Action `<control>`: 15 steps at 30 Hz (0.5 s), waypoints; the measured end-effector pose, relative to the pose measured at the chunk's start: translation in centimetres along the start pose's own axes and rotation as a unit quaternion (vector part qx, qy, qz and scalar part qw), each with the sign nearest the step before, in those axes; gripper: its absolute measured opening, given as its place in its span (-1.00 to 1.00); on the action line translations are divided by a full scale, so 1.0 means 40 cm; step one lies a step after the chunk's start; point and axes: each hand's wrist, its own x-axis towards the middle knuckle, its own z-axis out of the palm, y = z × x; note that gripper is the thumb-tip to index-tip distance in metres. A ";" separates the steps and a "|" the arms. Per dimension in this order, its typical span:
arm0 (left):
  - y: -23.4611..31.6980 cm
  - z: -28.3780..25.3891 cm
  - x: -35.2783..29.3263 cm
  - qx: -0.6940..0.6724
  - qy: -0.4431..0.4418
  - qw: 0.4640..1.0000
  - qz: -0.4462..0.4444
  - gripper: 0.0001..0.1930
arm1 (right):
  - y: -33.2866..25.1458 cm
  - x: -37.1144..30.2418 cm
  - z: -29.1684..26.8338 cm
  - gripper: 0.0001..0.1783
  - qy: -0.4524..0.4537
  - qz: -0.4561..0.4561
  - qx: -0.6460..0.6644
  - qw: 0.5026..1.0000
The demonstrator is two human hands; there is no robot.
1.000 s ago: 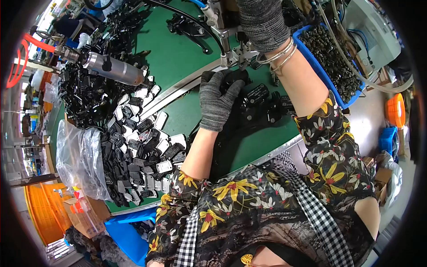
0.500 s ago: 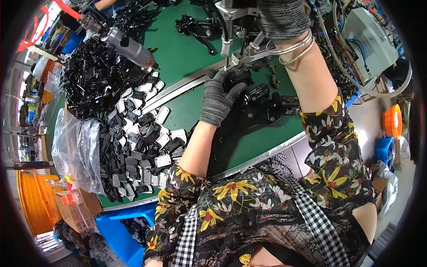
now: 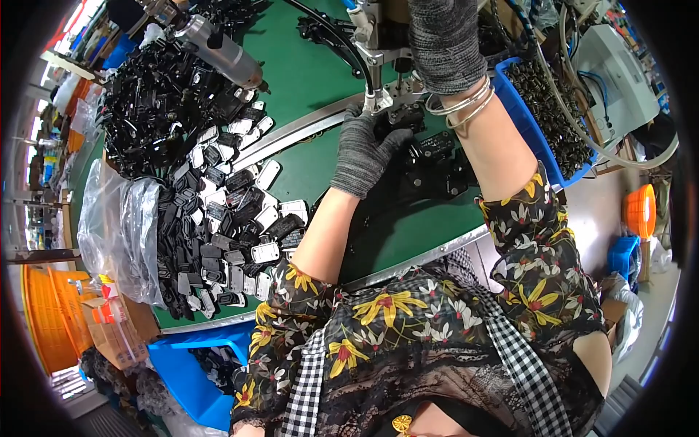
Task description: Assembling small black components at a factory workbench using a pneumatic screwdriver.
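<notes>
Left hand: A hand (image 3: 360,153) in a gray knit glove curls its fingers and thumb around the near left side of a black, blocky component (image 3: 406,116).
Component: It sits directly beneath the lower end of a metal bench press (image 3: 373,58), partly hidden by the glove; whether it touches the tooling is unclear.
Handling: The piece looks light, stiff and smooth, perhaps a little slippery; its outer sides, away from the tooling, seem the surest place to grip.
Right hand: The other gloved hand (image 3: 448,47), above two bangles (image 3: 466,109), runs off the upper edge beside the press; its fingers are out of sight, so what it grasps, if anything, cannot be told.
Loose pieces: Similar black parts (image 3: 433,146) lie just right of the left hand on the green table (image 3: 320,62).
Metal rail: A straight silver rail (image 3: 273,144) slants from the press toward a heap of black and pale plates (image 3: 266,253).
Power driver: A silver cylindrical tool (image 3: 218,54) hangs near a mound of black parts (image 3: 145,116).
Blue bin: At right, a bin (image 3: 526,120) brims with small, dark metal fittings (image 3: 557,120).
</notes>
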 end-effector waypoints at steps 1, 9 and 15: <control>-0.007 0.004 0.000 -0.001 0.000 1.000 -0.003 -0.50 | 0.001 0.000 0.003 -0.64 0.000 0.008 0.006 1.000; -0.004 0.002 0.001 0.050 0.003 0.999 -0.017 -0.49 | 0.005 -0.013 0.019 -0.65 0.005 0.081 0.046 0.996; 0.002 0.019 0.001 -0.056 0.002 0.998 -0.019 -0.53 | -0.027 0.010 0.003 -0.65 0.025 0.111 0.070 0.991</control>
